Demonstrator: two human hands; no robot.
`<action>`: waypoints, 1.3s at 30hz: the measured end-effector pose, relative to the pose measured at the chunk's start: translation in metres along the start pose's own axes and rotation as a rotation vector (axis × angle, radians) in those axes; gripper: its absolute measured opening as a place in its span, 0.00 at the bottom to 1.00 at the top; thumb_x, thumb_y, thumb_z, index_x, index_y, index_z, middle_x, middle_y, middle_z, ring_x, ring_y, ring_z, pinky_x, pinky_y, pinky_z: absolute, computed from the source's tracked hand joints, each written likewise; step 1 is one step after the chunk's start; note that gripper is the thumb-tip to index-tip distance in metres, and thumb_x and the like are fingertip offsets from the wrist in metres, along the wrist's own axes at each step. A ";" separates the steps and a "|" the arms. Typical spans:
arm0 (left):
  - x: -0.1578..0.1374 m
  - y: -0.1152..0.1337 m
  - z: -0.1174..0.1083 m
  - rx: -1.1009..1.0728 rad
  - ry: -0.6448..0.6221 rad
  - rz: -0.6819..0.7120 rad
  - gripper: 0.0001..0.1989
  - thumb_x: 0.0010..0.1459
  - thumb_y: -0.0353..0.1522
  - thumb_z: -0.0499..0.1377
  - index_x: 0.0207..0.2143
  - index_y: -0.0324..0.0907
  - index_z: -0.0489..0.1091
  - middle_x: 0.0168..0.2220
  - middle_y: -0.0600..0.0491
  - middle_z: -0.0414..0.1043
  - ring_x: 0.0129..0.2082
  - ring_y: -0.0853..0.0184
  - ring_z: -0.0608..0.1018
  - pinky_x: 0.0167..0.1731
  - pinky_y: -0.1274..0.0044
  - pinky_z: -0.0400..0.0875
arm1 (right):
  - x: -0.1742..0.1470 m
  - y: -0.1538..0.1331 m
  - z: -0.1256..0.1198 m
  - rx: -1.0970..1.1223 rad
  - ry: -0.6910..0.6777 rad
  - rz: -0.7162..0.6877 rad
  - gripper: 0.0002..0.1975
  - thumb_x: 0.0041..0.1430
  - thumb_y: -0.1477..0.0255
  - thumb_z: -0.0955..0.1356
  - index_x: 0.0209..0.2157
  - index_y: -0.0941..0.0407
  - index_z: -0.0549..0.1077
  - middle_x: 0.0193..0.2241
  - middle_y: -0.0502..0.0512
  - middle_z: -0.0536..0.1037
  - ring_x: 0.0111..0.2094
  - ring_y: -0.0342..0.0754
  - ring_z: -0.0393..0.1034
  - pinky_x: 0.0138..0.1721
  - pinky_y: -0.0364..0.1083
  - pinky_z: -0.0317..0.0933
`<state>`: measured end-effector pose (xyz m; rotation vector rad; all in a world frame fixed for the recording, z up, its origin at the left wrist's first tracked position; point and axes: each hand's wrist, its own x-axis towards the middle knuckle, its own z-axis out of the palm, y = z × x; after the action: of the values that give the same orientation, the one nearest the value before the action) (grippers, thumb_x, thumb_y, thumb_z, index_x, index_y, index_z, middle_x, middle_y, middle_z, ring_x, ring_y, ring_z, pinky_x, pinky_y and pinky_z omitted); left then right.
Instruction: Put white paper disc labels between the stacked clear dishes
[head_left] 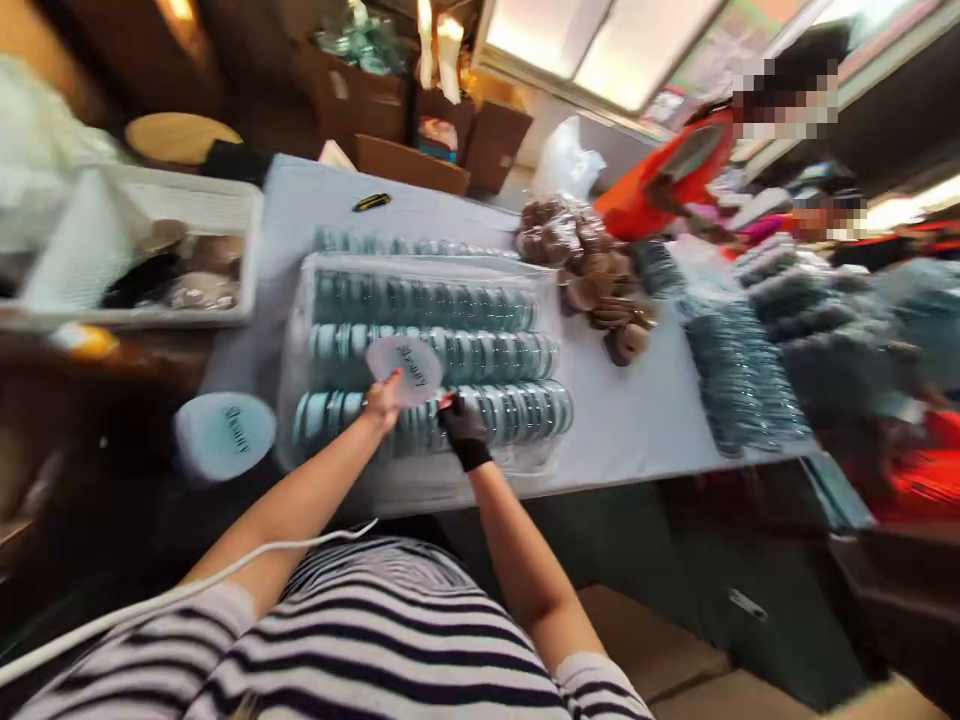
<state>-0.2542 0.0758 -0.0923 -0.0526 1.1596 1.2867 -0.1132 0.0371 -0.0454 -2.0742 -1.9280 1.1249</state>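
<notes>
My left hand [382, 400] holds a white round lid [406, 368] with dark lettering, lifted above a clear plastic tray [300, 300] filled with rows of teal-rimmed round lids [420, 300]. My right hand [463, 420] wears a black glove and is closed over the nearest row of lids, with something small and red at its fingertips. A second white round lid [225, 435] with lettering lies at the table's near left corner.
A pale blue table [630, 420] carries a bag of brown discs [592, 270], more stacked teal lids [735, 370] on the right and a black-yellow tool [373, 202]. A white bin [142, 250] stands left. Other people in orange work at right. Cardboard boxes [442, 140] stand behind.
</notes>
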 end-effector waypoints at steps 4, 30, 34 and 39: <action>-0.009 -0.010 -0.005 -0.024 -0.070 0.043 0.15 0.51 0.31 0.69 0.42 0.36 0.75 0.37 0.47 0.82 0.41 0.60 0.82 0.51 0.64 0.74 | 0.012 -0.002 0.002 -0.035 0.337 -0.112 0.28 0.62 0.67 0.61 0.62 0.63 0.62 0.59 0.68 0.68 0.62 0.53 0.58 0.61 0.53 0.56; 0.032 0.042 -0.042 -0.137 0.029 0.028 0.10 0.59 0.28 0.62 0.44 0.35 0.75 0.39 0.45 0.82 0.44 0.62 0.82 0.52 0.66 0.74 | -0.032 -0.022 0.092 -0.367 -0.030 0.067 0.17 0.68 0.63 0.58 0.52 0.56 0.66 0.37 0.57 0.79 0.36 0.50 0.75 0.32 0.44 0.55; 0.035 0.042 -0.045 -0.171 0.016 0.008 0.13 0.57 0.28 0.65 0.45 0.35 0.75 0.39 0.45 0.82 0.43 0.62 0.83 0.52 0.66 0.75 | -0.036 -0.014 0.093 -0.302 -0.039 0.050 0.13 0.69 0.69 0.57 0.47 0.56 0.68 0.39 0.57 0.79 0.37 0.46 0.75 0.34 0.42 0.57; 0.036 0.041 -0.047 -0.199 0.001 0.004 0.13 0.57 0.28 0.65 0.45 0.36 0.75 0.39 0.46 0.82 0.43 0.62 0.83 0.52 0.67 0.75 | -0.017 -0.021 0.109 -0.306 -0.068 0.031 0.13 0.67 0.72 0.58 0.46 0.57 0.71 0.39 0.62 0.79 0.41 0.51 0.75 0.41 0.46 0.61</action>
<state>-0.3208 0.0875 -0.1177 -0.1973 1.0294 1.4018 -0.1901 -0.0181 -0.1058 -2.2452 -2.2307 0.9692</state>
